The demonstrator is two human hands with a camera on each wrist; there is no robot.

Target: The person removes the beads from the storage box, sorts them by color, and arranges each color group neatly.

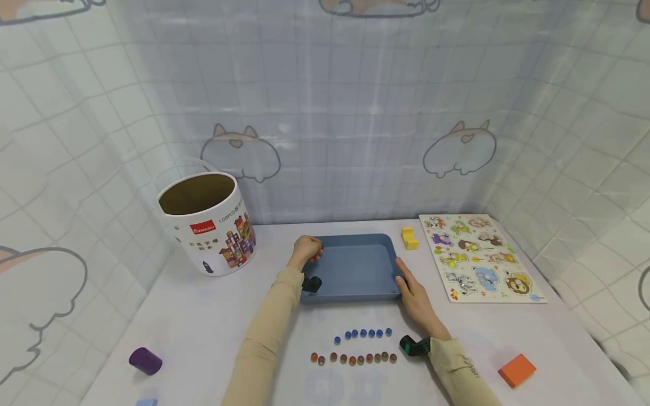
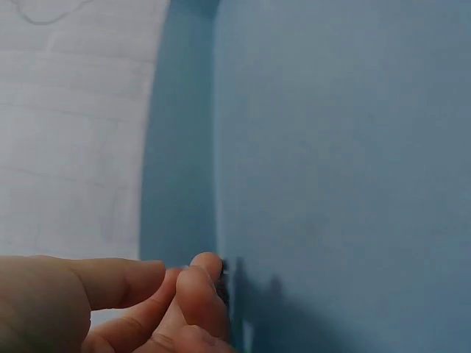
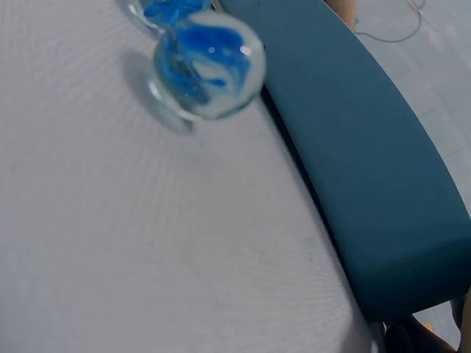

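Note:
A blue-grey tray (image 1: 358, 265) lies on the white table between the hands. My left hand (image 1: 306, 248) is at its far left corner, fingers curled over the side wall. By those fingertips, in the left wrist view, a small dark thing (image 2: 224, 283) shows partly, mostly hidden by the fingers. The right hand (image 1: 417, 296) grips the tray's right side, thumb on the rim. In front of the tray lie a row of blue marbles (image 1: 363, 334) and a row of brown-orange marbles (image 1: 360, 360). A blue-swirled glass marble (image 3: 210, 64) appears close in the right wrist view.
A large white bucket (image 1: 213, 239) stands at the back left, an animal puzzle board (image 1: 479, 259) at the right. A yellow block (image 1: 409, 238) lies behind the tray's right side. Nearer are a purple cylinder (image 1: 145, 361), an orange block (image 1: 517, 370) and a light blue block (image 1: 146, 402).

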